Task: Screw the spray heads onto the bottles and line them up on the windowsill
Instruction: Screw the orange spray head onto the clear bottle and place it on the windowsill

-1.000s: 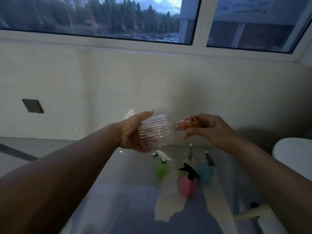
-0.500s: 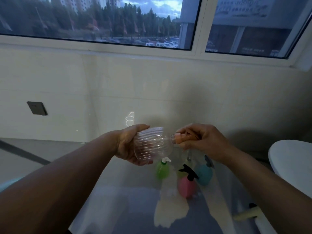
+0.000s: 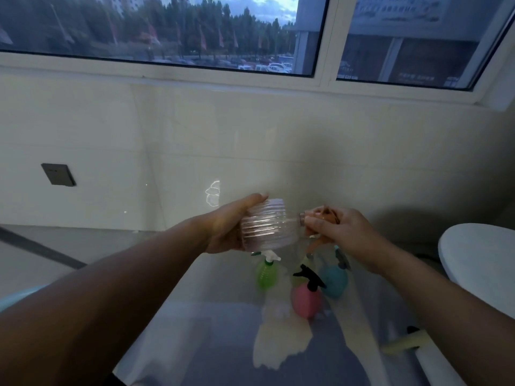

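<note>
A clear ribbed bottle (image 3: pixel 267 225) lies sideways in the air, its base gripped by my left hand (image 3: pixel 225 228). My right hand (image 3: pixel 338 232) closes around an orange spray head (image 3: pixel 324 218) at the bottle's neck. Below, on a glossy table, stand a green bottle with a white spray head (image 3: pixel 266 271), a pink bottle with a black spray head (image 3: pixel 306 298) and a blue bottle with a dark spray head (image 3: pixel 334 277). The windowsill (image 3: pixel 195 76) runs along the top, under the window.
A glossy table (image 3: pixel 195 330) spreads below my arms. A white round seat (image 3: pixel 479 257) stands at the right. A dark wall plate (image 3: pixel 58 174) sits on the left wall. A pale yellow object (image 3: pixel 404 348) lies at the lower right.
My right hand has turned on the orange spray head at the neck. Both hands and the bottle have shifted slightly in view as the camera tilted up.
</note>
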The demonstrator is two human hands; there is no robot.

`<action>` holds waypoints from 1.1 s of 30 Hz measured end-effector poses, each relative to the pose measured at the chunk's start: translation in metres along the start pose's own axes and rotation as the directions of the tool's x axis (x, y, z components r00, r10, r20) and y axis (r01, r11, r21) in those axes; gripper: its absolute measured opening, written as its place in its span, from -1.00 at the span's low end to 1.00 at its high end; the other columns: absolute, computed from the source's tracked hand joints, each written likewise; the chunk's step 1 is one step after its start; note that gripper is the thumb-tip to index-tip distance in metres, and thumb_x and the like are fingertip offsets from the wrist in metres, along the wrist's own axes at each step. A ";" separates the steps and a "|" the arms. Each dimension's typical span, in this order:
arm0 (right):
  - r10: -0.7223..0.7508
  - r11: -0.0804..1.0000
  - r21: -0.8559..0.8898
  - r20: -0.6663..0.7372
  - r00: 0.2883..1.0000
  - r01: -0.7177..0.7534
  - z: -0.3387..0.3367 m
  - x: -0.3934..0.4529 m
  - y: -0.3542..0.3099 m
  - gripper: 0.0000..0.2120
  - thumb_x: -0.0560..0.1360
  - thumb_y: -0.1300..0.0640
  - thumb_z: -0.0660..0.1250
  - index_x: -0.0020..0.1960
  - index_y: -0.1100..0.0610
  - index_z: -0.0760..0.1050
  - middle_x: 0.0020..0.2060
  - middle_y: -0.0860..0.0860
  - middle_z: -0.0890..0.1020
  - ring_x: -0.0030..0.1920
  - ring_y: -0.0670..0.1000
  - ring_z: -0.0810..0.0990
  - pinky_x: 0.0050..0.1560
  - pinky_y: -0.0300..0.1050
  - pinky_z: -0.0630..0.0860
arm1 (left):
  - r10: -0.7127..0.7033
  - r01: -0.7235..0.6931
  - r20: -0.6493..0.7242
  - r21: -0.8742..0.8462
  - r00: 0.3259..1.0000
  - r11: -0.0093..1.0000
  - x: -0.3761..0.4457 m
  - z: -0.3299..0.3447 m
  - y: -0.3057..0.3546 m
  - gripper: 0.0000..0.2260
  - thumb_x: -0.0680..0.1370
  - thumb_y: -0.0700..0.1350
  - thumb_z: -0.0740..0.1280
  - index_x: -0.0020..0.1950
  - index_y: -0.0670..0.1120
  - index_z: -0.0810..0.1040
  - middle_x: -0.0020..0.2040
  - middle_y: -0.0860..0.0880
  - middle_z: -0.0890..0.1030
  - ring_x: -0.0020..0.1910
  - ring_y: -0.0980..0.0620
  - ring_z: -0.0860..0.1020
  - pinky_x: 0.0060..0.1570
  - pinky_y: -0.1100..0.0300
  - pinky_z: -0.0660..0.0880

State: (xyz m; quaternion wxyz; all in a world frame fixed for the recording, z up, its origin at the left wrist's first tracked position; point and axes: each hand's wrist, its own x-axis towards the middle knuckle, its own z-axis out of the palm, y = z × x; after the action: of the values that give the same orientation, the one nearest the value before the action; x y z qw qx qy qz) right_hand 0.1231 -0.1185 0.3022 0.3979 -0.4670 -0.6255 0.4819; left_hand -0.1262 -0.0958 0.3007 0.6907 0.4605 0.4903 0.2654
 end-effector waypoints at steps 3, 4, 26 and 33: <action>0.016 1.000 0.001 0.011 1.000 -0.016 -0.013 0.000 0.001 -0.75 0.49 0.22 0.44 0.13 0.30 0.60 -0.03 0.23 0.70 -0.08 0.06 0.71 -0.03 0.15 0.68 | 0.092 -0.092 0.015 0.014 0.996 0.996 -0.002 0.008 0.002 -0.49 0.56 0.29 0.25 0.30 -0.06 0.58 0.23 -0.19 0.65 0.15 -0.14 0.63 0.25 -0.08 0.52; -0.006 1.000 -0.015 0.021 1.000 0.006 -0.015 -0.001 0.002 -0.75 0.47 0.22 0.46 0.11 0.30 0.60 -0.04 0.23 0.69 -0.07 0.10 0.70 0.01 0.27 0.64 | 0.083 -0.083 0.019 0.011 0.996 0.996 -0.002 0.009 0.000 -0.47 0.57 0.30 0.22 0.31 -0.07 0.58 0.23 -0.19 0.65 0.15 -0.13 0.63 0.26 -0.07 0.52; -0.148 0.979 -0.128 0.092 0.985 0.159 -0.005 -0.010 -0.015 -0.72 0.43 0.33 0.49 0.09 0.15 0.53 -0.11 0.03 0.68 -0.17 0.06 0.70 -0.16 0.00 0.68 | -0.256 0.273 0.112 -0.180 0.960 0.945 -0.002 -0.007 0.000 -0.15 0.47 0.50 0.07 0.29 -0.21 0.56 0.16 -0.30 0.61 0.04 -0.25 0.62 0.07 -0.07 0.57; 0.003 0.998 -0.060 0.010 1.000 -0.003 -0.018 -0.014 -0.012 -0.74 0.49 0.17 0.44 0.05 0.33 0.50 -0.28 0.18 0.66 -0.28 0.14 0.67 -0.22 -0.03 0.67 | 0.133 -0.133 0.013 0.114 0.991 0.985 -0.006 0.017 0.014 -0.39 0.57 0.37 0.12 0.31 -0.07 0.58 0.19 -0.15 0.67 0.17 -0.14 0.64 0.27 -0.08 0.52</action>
State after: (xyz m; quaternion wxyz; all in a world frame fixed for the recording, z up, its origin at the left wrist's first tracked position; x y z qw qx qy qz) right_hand 0.1409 -0.1288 0.3173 0.3800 -0.4773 -0.6409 0.4658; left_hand -0.1118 -0.1006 0.3171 0.6454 0.5317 0.4709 0.2811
